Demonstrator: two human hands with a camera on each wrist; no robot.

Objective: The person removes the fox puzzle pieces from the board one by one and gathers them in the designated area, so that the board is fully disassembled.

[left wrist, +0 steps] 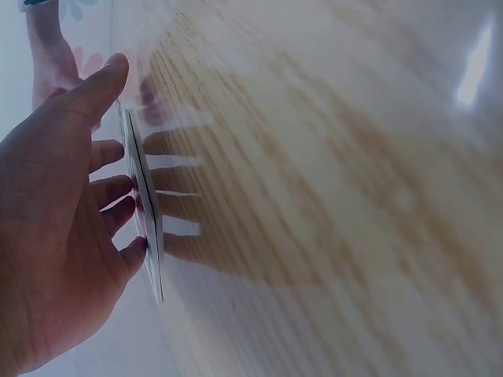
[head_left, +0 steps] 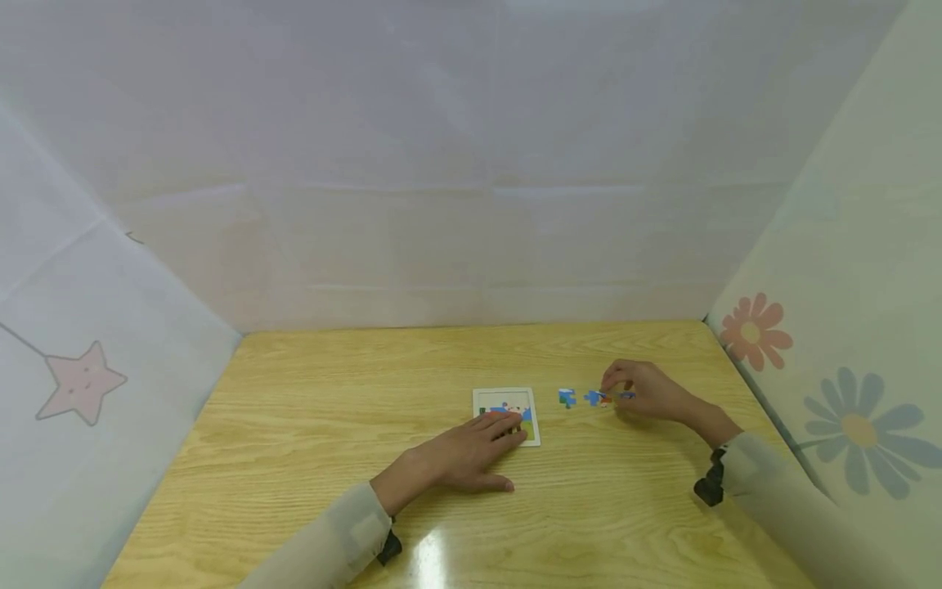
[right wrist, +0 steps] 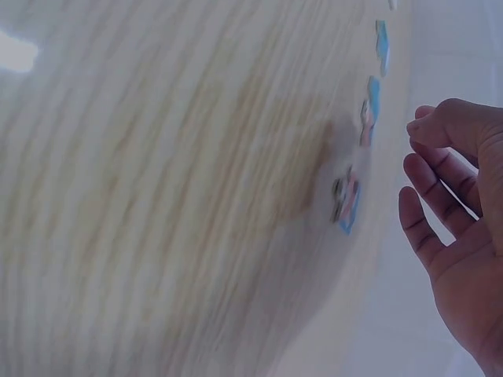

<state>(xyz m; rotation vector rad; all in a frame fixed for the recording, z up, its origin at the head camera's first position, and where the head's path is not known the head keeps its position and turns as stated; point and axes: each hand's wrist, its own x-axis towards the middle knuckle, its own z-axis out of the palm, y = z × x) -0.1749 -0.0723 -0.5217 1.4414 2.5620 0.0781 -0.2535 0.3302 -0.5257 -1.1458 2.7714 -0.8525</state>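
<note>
A small white-framed jigsaw board lies on the table, its lower part filled with a colourful picture. Stretched fingers of my left hand rest on that board and cover part of the picture; in the left wrist view the fingertips touch the face of the board. To the right, my right hand hovers over loose jigsaw pieces, its fingers loosely bent. One blue and green piece lies nearest the board. Another blue piece is partly behind the fingers. In the right wrist view a piece sits below the hand, apart from the fingers.
The wooden table is walled by pale cloth at the back and both sides. A star is printed on the left cloth, flowers on the right. Light glares off the table's front part.
</note>
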